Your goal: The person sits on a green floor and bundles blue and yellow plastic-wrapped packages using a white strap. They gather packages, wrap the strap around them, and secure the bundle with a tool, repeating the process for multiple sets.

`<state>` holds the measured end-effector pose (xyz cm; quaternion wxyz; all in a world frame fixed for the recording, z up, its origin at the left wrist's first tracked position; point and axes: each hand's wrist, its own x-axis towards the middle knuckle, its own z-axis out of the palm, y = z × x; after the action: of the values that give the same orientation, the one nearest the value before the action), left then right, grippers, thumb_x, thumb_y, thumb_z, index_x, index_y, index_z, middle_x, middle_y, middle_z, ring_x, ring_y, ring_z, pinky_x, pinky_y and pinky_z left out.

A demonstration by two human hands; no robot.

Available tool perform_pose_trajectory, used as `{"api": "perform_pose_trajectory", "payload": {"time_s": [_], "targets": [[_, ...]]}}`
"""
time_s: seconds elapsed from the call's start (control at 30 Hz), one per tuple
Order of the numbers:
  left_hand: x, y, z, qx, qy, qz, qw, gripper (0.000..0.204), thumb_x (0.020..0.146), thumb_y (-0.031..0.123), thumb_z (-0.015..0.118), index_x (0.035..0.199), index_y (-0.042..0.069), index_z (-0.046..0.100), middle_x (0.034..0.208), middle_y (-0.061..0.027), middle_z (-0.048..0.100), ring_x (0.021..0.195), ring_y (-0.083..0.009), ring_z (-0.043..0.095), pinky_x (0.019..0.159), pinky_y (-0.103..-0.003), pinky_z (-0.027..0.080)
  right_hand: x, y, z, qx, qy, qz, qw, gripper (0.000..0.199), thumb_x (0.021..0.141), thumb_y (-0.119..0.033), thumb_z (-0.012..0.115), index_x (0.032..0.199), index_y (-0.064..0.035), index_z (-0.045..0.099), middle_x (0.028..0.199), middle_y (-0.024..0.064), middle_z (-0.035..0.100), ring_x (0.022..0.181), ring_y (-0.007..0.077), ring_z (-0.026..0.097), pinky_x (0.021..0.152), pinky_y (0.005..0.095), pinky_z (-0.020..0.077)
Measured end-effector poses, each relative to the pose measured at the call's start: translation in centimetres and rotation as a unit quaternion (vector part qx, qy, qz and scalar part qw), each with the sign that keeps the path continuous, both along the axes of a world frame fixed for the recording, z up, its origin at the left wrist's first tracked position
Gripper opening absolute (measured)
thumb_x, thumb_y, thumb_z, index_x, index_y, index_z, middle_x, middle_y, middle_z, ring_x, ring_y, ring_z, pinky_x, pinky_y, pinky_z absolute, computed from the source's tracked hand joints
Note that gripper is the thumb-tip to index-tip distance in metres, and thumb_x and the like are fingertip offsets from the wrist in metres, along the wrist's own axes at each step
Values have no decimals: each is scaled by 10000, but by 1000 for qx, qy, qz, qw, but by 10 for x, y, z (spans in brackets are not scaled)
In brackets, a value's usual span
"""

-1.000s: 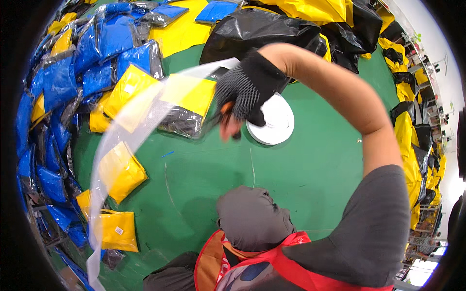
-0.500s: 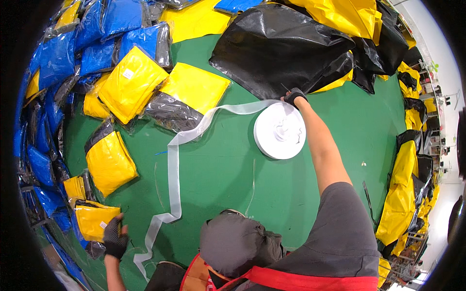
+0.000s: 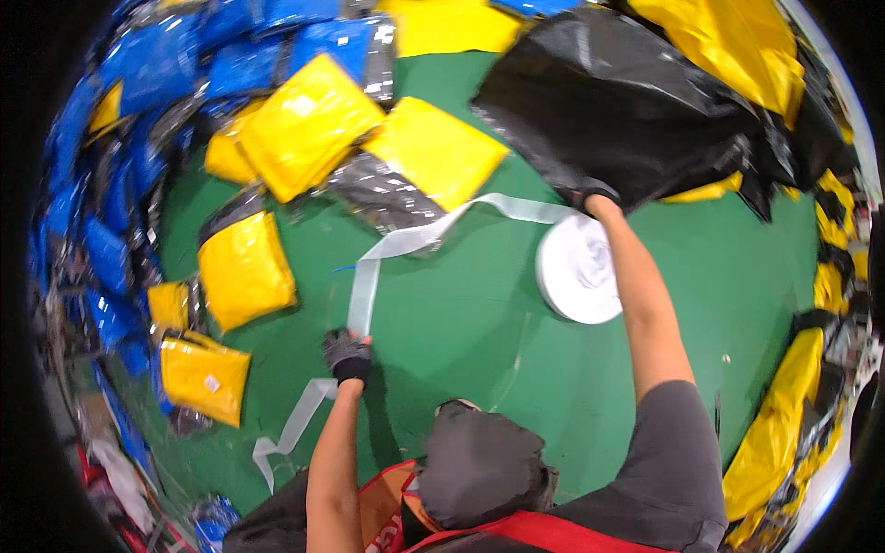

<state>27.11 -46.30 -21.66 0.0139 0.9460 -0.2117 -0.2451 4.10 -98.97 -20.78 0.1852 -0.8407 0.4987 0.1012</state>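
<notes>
A long translucent strip (image 3: pixel 366 286) runs across the green floor from a white round reel (image 3: pixel 579 270). My left hand (image 3: pixel 348 358), in a dark fingerless glove, is closed over the strip, which shows above and below it. Beyond the reel's far side, my right hand (image 3: pixel 597 196), gloved alike, has its fingers curled by the edge of a black sheet (image 3: pixel 618 101). What it holds is blurred against the black. The strip's loose end (image 3: pixel 265 452) lies kinked at the lower left.
Yellow folded packs in clear bags, such as one pack (image 3: pixel 244 267), lie to the left. Blue bagged packs (image 3: pixel 152 55) are heaped along the far left. Yellow sheeting (image 3: pixel 719 41) lies at the far right, and a yellow and black pile (image 3: pixel 774 424) lines the right side.
My left hand has moved right, from beside a yellow pack onto the strip. My right hand stays by the reel; the thin dark point seen at it no longer shows. The whole view has shifted.
</notes>
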Motion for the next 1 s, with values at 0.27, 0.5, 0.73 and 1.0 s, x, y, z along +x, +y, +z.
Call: {"api": "perform_pose_trajectory", "payload": {"time_s": [0.27,0.5,0.73,1.0], "targets": [[-34,23,2,27,-27,-165,986,557,722,392,643,1107,14,508,1140,-178,501,1105,-328,439,946,-445,322,-200,-20,2,-43,-293,-168,940,281,911,-244,442,1066,-34,546,970,104,588,901,208,536,792,321,423],[19,129,11,-172,72,-85,979,249,794,265,536,902,43,509,811,-180,579,823,-381,550,721,-463,432,-90,212,287,209,-416,-54,883,174,815,-126,586,944,-33,515,780,10,501,683,131,477,613,274,410],[108,260,114,44,161,-255,952,813,721,448,643,1351,63,304,1264,-195,453,1146,-329,461,966,-405,362,53,166,436,-125,-480,290,818,482,859,-111,536,1322,-76,407,1178,126,556,843,159,548,683,266,445],[53,416,0,-145,-107,-209,961,695,682,496,637,1152,0,510,1177,-227,475,1105,-344,436,957,-494,312,198,184,544,-155,-590,81,789,342,853,-231,512,1156,-74,501,1029,121,589,761,176,560,627,282,449]]}}
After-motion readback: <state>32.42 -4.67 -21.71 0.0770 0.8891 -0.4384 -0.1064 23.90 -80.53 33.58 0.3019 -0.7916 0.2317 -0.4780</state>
